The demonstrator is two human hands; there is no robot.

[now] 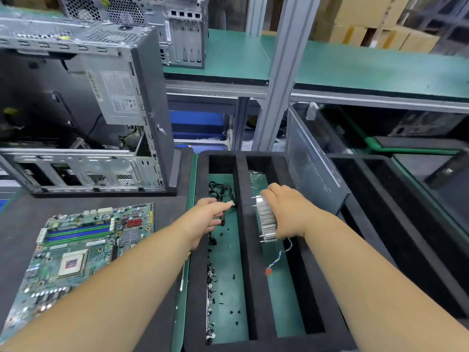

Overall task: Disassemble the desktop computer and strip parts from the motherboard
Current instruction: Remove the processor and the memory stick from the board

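Observation:
The stripped motherboard (76,250) lies flat on the dark mat at lower left, its CPU socket bare. My right hand (286,212) grips a finned aluminium heatsink (265,217) over the right slot of the black foam tray (243,250); its coloured fan lead (276,261) dangles down into the slot. My left hand (208,219) reaches into the left slot, fingers extended, touching a black cable bundle (220,191) with a white connector. The open computer case (83,110) stands at the left rear.
Several small black screws (215,275) lie scattered in the left slot. A grey metal side panel (312,161) leans beside the tray on the right. A second foam tray (396,224) sits further right. Another case (162,29) stands on the green shelf behind.

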